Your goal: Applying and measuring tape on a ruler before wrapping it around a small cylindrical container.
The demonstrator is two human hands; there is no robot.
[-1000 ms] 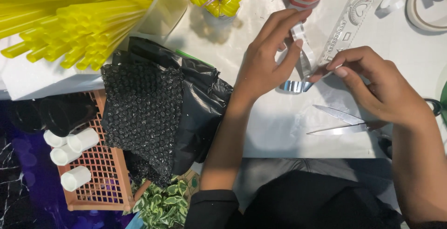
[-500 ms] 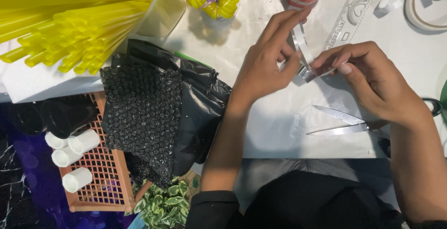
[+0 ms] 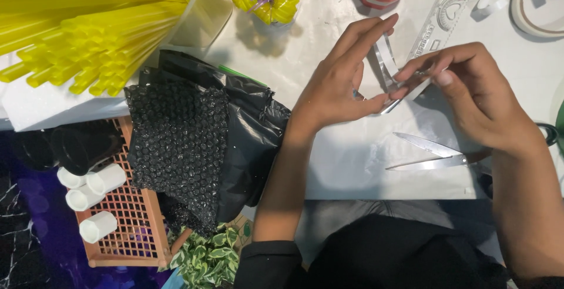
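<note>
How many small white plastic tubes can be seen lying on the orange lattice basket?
4. Two small white plastic tubes lie side by side at the upper left of the orange lattice basket, one just below them, one lower still. The black bubble wrap may hide others.

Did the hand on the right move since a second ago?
Yes. The right hand has moved up, away from the open scissors that lie unmoved on the white table, and a little toward the left hand. Both pinch the shiny strip.
</note>
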